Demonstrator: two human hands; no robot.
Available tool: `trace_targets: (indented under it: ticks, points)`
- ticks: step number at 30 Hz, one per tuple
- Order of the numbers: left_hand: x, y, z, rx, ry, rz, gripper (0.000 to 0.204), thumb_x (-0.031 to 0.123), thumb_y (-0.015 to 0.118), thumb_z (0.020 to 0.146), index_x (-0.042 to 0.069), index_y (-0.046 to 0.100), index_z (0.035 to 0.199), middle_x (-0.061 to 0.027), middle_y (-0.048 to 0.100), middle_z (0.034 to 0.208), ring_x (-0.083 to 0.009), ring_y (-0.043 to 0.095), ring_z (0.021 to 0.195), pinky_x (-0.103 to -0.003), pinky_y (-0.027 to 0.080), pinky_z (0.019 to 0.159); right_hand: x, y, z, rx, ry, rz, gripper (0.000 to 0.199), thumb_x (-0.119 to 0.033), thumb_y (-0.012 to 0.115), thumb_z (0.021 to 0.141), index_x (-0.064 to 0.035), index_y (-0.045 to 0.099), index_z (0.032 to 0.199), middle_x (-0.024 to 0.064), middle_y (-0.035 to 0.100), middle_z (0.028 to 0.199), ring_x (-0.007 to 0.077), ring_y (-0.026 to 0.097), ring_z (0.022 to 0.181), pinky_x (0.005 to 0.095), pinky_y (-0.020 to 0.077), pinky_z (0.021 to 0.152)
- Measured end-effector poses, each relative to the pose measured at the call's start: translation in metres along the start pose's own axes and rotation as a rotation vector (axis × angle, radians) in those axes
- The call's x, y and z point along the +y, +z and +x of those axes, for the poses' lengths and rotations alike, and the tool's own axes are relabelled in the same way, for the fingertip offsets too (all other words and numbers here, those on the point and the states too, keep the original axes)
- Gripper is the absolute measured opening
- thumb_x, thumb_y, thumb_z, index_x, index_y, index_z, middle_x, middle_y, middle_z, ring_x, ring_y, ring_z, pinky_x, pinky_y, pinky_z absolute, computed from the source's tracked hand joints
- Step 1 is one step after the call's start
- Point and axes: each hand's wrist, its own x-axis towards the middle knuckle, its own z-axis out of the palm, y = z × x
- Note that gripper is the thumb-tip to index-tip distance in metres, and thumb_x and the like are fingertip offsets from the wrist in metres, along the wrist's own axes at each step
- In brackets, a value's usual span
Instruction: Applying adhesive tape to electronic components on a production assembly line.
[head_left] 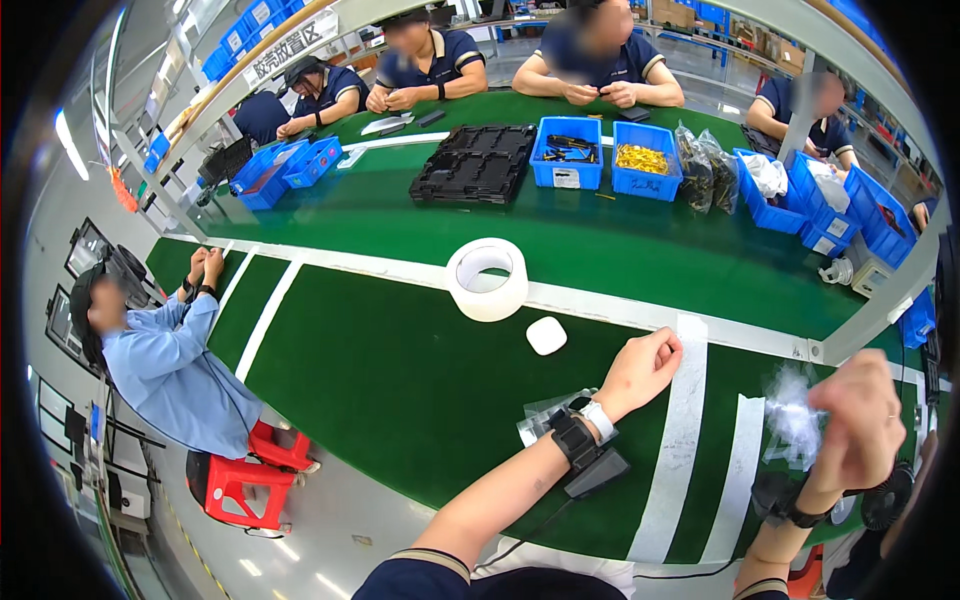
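Note:
My left hand (643,372) is closed at the far end of a white tape strip (672,445) on the green table; its curled fingers hide whatever they may hold. Raised at the right, my right hand (862,425) has bent fingers and looks slightly blurred. It is beside crumpled clear plastic bags (793,415), and I cannot make out what is in its grip. Clear packets (540,422) lie beside my left wrist. Left of that hand sits a white rounded square piece (546,336), near a large roll of white tape (461,290).
A white-edged ledge (590,304) crosses the table. Beyond it stand a black tray (474,165), a blue bin of gold parts (646,184) and other blue bins. A metal post (880,312) rises at right. Several people sit around; one at left wears a blue shirt (180,370).

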Motion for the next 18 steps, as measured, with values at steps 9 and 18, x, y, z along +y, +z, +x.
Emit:
trace_targets:
  ticks: [9,18]
  points:
    - [-0.003,0.002,-0.002,-0.015,0.024,-0.021,0.009,0.009,0.058,0.079,0.001,0.056,0.082,0.0031,0.045,0.056,-0.0029,0.039,0.049,-0.02,0.035,0.045,-0.054,-0.011,0.001,-1.047,0.623,0.152,0.054,-0.015,0.067,0.066,-0.007,0.05,0.117,0.0141,0.059,0.084,0.0306,0.056,0.07,0.0363,0.0453,0.063]
    - [-0.005,0.002,-0.001,-0.01,0.016,0.045,0.009,0.01,0.059,0.079,0.001,0.057,0.082,0.0035,0.046,0.057,-0.0021,0.039,0.05,-0.019,0.035,0.046,-0.039,-0.041,0.0,-0.294,0.433,-0.08,0.053,-0.002,0.063,0.062,-0.0008,0.051,0.113,0.0171,0.056,0.099,0.0323,0.056,0.086,0.0347,0.0444,0.075]
